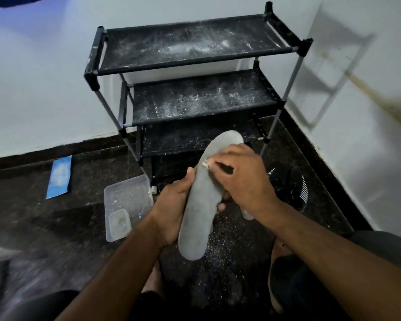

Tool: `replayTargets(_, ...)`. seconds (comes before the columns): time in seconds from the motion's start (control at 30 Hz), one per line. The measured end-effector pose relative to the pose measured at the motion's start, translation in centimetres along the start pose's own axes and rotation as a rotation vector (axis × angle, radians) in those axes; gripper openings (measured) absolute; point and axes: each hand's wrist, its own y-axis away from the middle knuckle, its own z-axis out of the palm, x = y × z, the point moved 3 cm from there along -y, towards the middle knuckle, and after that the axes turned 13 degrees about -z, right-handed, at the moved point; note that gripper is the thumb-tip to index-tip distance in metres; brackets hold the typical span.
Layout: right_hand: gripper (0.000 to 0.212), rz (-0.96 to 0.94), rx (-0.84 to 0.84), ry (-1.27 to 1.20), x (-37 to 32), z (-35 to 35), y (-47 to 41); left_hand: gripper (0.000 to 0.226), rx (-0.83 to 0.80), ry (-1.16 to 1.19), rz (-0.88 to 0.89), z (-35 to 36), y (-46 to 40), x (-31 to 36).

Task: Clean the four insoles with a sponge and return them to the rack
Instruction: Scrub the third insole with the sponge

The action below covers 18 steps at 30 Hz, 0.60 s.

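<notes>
The insole [200,205] lies lengthwise in your left hand [171,209], gripped from beneath so its grey face is up for scrubbing; your right hand [239,177] pinches a small pale sponge [206,163] against its left edge, in front of the rack's [195,63] lowest shelf.

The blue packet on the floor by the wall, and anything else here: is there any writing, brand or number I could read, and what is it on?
No text can be read.
Blue packet: pale blurred print, not legible.
Grey insole, held in the left hand: no mark visible.
Black shoe: white stripes only, no lettering.
Rack: white dust, no label.
</notes>
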Motion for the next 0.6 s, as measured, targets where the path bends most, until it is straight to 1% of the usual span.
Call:
replayTargets(0.03,0.011,-0.005,0.012,0.013,-0.1,0.0,0.0,0.059,0.011,0.02,0.007,0.0,-0.1,0.1)
replayTargets(0.07,0.011,-0.036,-0.012,0.014,-0.6,0.3,0.2,0.059,0.023,0.046,0.015,-0.2,-0.2,0.1)
replayTargets(0.2,0.009,-0.211,-0.237,-0.108,-3.2,2.4,1.9,0.059,0.072,0.094,-0.015,-0.8,-0.3,0.4)
replayTargets(0.23,0.009,-0.22,-0.249,-0.114,-3.1,2.4,1.8,0.059,0.074,0.098,-0.019,-0.9,-0.3,0.4)
replayTargets(0.33,0.011,-0.137,-0.133,-0.035,-1.9,1.5,0.8,0.059,0.052,0.14,0.005,-0.6,-0.3,0.9)
replayTargets(0.37,0.012,-0.124,-0.12,-0.024,-1.9,1.4,0.7,0.059,0.047,0.147,0.007,-0.5,-0.3,1.0)
replayTargets(0.5,0.011,-0.235,-0.269,-0.14,-4.3,2.4,1.7,0.06,0.095,0.096,-0.01,-0.5,0.0,1.5)
replayTargets(0.53,0.011,-0.249,-0.278,-0.14,-4.4,2.3,1.7,0.06,0.1,0.093,-0.005,-0.6,0.0,1.5)
replayTargets(0.6,0.012,-0.232,-0.22,-0.049,-3.5,1.6,1.1,0.062,0.086,0.112,0.008,-0.6,-0.1,1.6)
